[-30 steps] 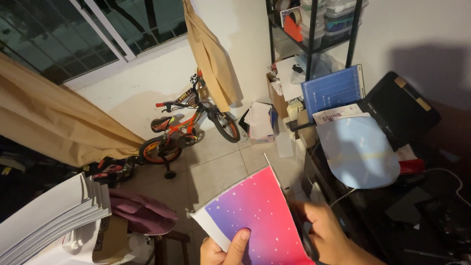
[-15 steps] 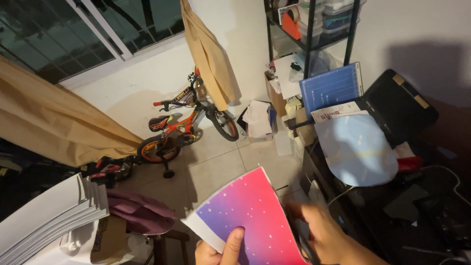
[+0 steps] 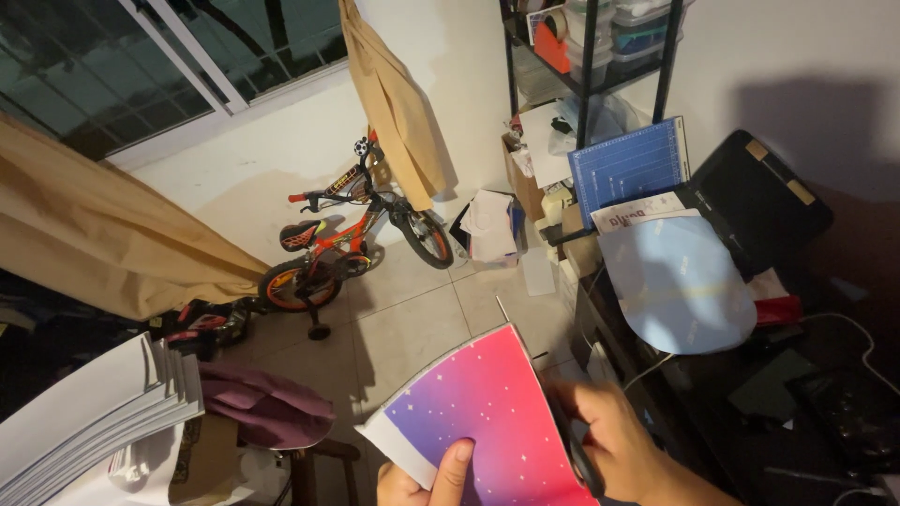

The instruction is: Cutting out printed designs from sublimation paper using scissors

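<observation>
Left hand (image 3: 422, 480) pinches the lower edge of a pink-to-purple starry sheet (image 3: 487, 422), thumb pressed flat on its face. Right hand (image 3: 614, 445), blurred, curls around dark scissors (image 3: 574, 450) at the sheet's right edge. Left of the sheet sits a white paper stack (image 3: 94, 412); beyond it stands an orange child's bicycle (image 3: 356, 234).

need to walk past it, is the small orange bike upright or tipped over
Upright. The bike stands on its wheels on the tiled floor, a small side wheel touching down, beside the tan curtain.
</observation>
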